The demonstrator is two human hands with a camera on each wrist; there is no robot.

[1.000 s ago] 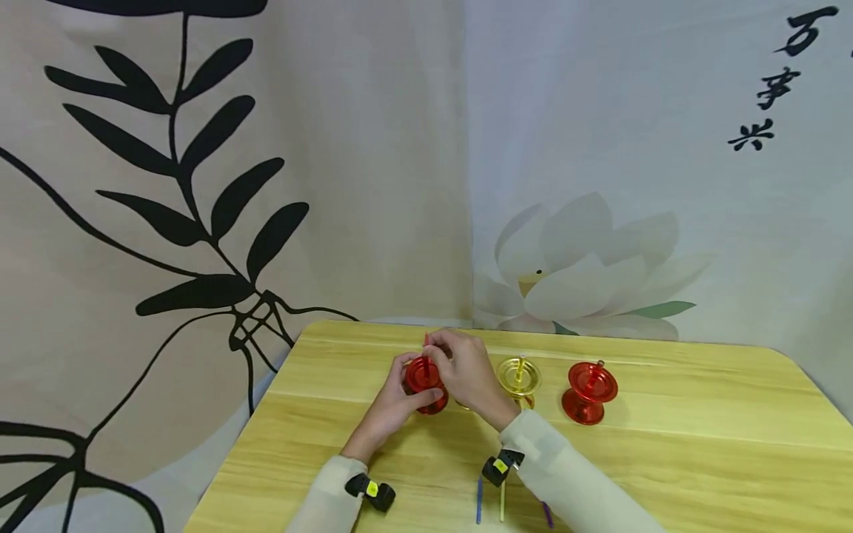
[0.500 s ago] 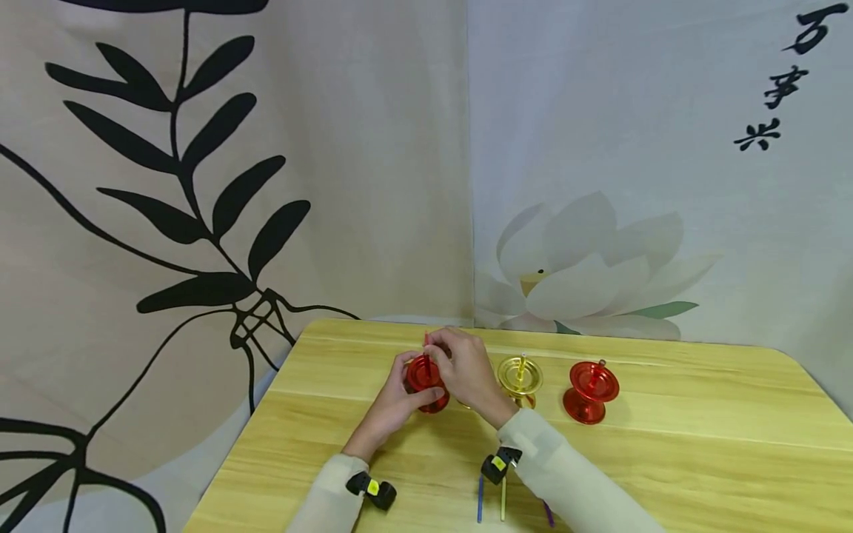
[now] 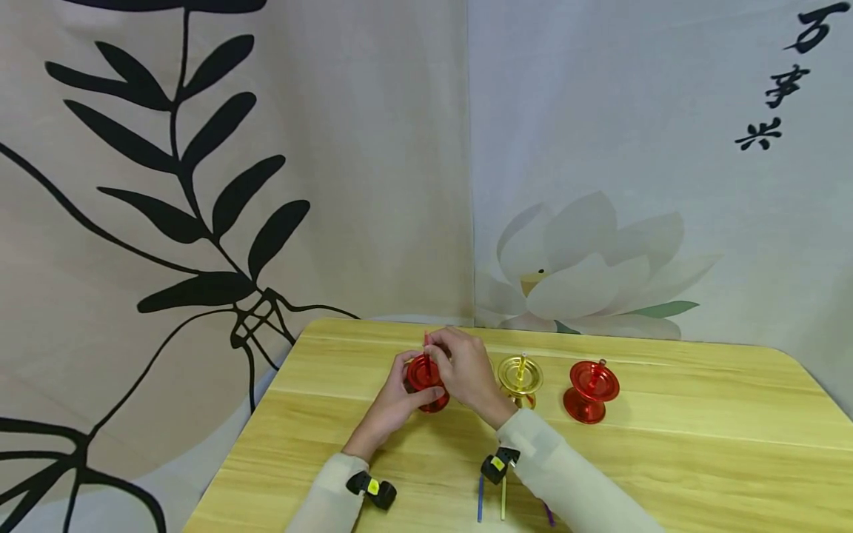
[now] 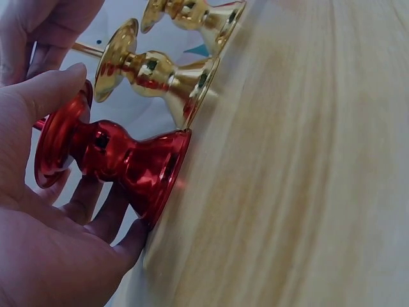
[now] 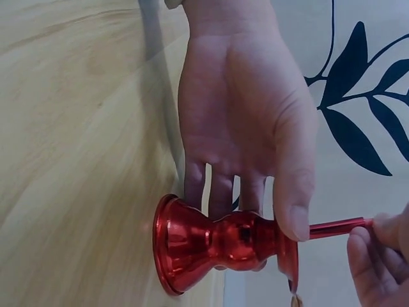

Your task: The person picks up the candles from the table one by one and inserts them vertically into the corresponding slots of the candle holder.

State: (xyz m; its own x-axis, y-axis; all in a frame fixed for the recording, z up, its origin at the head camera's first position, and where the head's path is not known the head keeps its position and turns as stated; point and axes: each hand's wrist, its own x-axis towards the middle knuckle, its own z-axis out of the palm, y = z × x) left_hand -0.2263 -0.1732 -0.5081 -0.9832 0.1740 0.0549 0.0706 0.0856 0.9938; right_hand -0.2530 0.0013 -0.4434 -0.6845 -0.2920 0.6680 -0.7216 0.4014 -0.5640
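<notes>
A glossy red candlestick [image 3: 424, 379] stands on the wooden table, its dish on top and a thin tube rising from the middle. My left hand [image 3: 392, 409] holds it, thumb over the dish's near edge and fingers round the far side, as the left wrist view [image 4: 70, 211] also has it. Above the dish, my right hand [image 3: 468, 374] pinches a slim pink candle [image 3: 426, 339] at the top of the tube [image 5: 335, 228]. The candle's lower end is hidden by the fingertips. Just right of the hands stands a gold candlestick [image 3: 520, 377].
Another gold candlestick [image 4: 185, 13] shows in the left wrist view; the right hand mostly covers one gold one in the head view. Farther right stands a second red candlestick [image 3: 591, 392]. Blue [image 3: 480, 500], yellow [image 3: 503, 500] and purple [image 3: 549, 514] thin candles lie near the right forearm.
</notes>
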